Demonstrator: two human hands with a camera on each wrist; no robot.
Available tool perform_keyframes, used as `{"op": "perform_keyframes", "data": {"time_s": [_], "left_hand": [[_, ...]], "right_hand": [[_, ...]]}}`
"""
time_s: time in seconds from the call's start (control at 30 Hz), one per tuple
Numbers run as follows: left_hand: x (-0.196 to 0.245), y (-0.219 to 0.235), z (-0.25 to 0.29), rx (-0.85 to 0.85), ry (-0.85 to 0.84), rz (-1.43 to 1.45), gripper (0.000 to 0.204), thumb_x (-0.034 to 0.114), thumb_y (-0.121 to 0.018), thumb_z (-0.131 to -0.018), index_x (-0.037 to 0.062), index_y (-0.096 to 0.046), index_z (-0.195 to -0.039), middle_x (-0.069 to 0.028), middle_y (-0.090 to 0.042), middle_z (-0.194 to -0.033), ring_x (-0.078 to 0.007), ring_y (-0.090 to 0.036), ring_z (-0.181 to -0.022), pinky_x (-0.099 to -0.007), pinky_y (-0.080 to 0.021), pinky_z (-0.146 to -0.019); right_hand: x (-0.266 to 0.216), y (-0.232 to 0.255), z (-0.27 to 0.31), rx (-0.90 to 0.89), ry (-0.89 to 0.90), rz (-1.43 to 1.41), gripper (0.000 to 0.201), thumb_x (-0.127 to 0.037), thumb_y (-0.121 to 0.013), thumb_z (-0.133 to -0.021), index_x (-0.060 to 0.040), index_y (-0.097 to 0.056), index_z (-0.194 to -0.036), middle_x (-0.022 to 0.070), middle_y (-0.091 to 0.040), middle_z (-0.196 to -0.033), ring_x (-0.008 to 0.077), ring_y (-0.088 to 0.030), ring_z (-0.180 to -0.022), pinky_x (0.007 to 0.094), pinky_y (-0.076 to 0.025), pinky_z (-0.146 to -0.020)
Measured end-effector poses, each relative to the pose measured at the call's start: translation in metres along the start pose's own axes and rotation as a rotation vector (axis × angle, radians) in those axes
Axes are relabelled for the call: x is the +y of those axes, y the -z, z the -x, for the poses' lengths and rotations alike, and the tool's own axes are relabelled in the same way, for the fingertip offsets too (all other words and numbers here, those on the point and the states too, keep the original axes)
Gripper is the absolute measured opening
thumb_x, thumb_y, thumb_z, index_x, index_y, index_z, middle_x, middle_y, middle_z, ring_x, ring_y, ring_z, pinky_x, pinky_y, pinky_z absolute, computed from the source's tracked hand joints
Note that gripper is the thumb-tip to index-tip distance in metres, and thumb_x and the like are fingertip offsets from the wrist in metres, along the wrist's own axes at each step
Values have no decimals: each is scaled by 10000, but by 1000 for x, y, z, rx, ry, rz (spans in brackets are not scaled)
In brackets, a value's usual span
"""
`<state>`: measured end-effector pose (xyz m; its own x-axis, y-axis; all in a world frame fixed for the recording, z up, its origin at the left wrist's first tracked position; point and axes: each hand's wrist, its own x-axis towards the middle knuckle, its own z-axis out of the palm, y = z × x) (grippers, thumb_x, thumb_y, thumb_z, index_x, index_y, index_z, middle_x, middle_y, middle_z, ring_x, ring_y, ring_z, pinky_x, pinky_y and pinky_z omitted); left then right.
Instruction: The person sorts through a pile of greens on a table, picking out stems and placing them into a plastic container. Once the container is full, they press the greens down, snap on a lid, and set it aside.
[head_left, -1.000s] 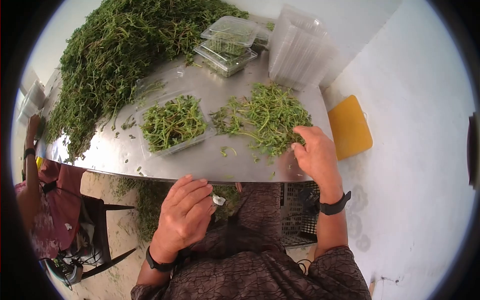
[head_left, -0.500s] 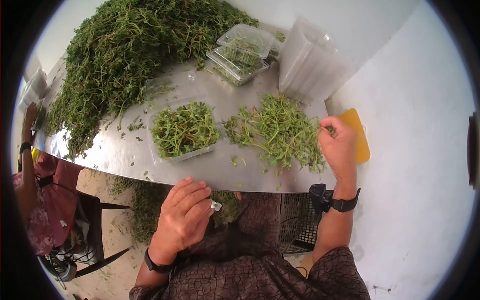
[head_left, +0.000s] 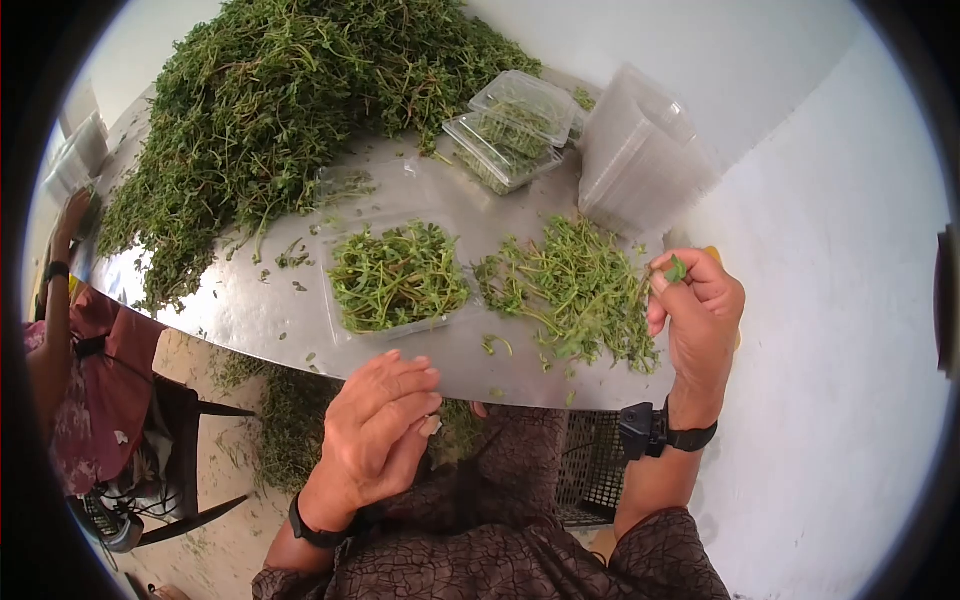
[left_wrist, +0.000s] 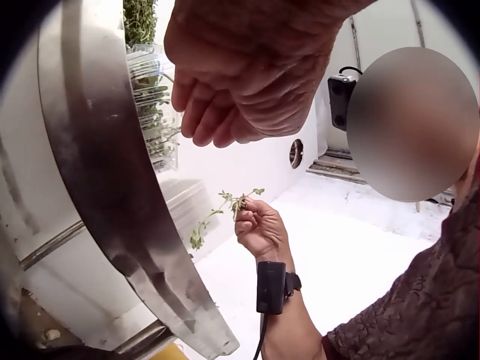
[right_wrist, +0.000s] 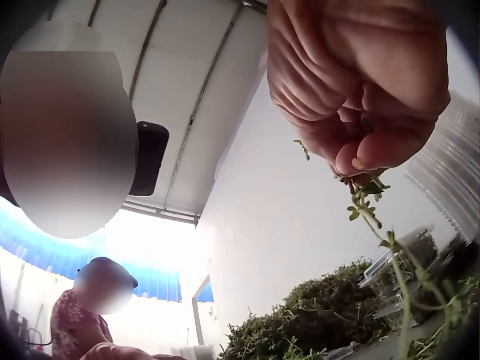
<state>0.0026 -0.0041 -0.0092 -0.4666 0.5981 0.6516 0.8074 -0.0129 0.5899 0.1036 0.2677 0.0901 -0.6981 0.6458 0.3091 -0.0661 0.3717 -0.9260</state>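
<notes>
White wall [head_left: 850,300] behind, a sprig [head_left: 676,270] hangs from the right hand [head_left: 703,315].

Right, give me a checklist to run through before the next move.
1. Right hand pinching a sprig: ok.
2. Left hand free: ok, nothing visible in its grasp.
3. Open container uncovered on top: ok, its greens are exposed.
4. Container filled to the right weight: cannot tell.
5. Table free of stray bits: not ok, some lie near the container.
</notes>
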Motion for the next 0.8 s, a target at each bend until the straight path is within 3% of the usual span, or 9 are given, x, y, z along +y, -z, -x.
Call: {"op": "perform_keyframes", "data": {"time_s": [0.1,0.17,0.3,0.47,0.5,0.67,0.73,0.77,0.8], "left_hand": [[3,-2,-15,45,5,94,217,15,-634,-784,9,-648,-1000,-166,-689,-1093,-350,-665,-1062,-486,-462,-1004],[7,-5,-24,43,124,293,288,-2,-644,-807,-12,-640,-1095,-193,-661,-1180,-355,-631,-1132,-425,-497,-972],[12,-15,-42,32,121,391,367,3,-614,-846,-16,-605,-1212,-224,-599,-1293,-362,-612,-1169,-393,-491,-979],[16,-27,-51,88,111,395,507,-15,-582,-863,-28,-499,-1363,-242,-488,-1421,-364,-510,-1303,-403,-403,-1072],[16,-28,-51,92,106,396,546,-12,-579,-868,-43,-448,-1398,-242,-488,-1422,-360,-472,-1339,-405,-365,-1101],[20,-38,-56,126,95,483,584,-3,-583,-883,-57,-389,-1431,-241,-512,-1394,-354,-498,-1314,-397,-382,-1084],[22,-42,-59,185,119,570,557,24,-579,-911,-71,-385,-1424,-209,-587,-1276,-282,-601,-1168,-370,-451,-1005],[25,-43,-58,190,121,564,557,24,-579,-911,-71,-385,-1424,-209,-587,-1276,-282,-601,-1168,-370,-451,-1005],[29,-44,-55,194,256,728,509,41,-574,-928,-65,-419,-1402,-178,-610,-1198,-230,-617,-1075,-345,-480,-933]], "right_hand": [[-2,-4,-3,16,18,-99,95,32,-596,-847,36,-658,-919,28,-603,-645,55,-529,-503,202,-429,-462],[-5,-8,-4,27,15,-161,96,28,-601,-847,36,-660,-923,31,-606,-640,58,-529,-496,202,-431,-459],[-10,-19,-1,-37,2,-220,96,18,-608,-850,33,-664,-926,36,-609,-627,66,-535,-487,209,-435,-449],[-16,-35,5,-146,-44,-214,92,18,-600,-852,33,-664,-916,39,-611,-628,70,-538,-487,218,-441,-448],[-20,-38,8,-164,-54,-251,91,21,-600,-849,37,-663,-913,43,-613,-638,72,-542,-492,219,-443,-450],[-37,-52,19,-235,-55,-363,90,33,-598,-843,45,-658,-909,51,-622,-685,77,-553,-511,219,-445,-457],[-40,-61,23,-256,-64,-405,95,43,-601,-838,49,-655,-916,49,-625,-712,77,-567,-532,220,-450,-465],[-38,-63,24,-263,-63,-408,95,43,-601,-838,49,-655,-916,49,-625,-712,77,-567,-532,220,-450,-465],[-35,-67,24,-298,-74,-439,98,46,-601,-841,50,-654,-923,46,-629,-724,73,-572,-543,216,-455,-470]]}}
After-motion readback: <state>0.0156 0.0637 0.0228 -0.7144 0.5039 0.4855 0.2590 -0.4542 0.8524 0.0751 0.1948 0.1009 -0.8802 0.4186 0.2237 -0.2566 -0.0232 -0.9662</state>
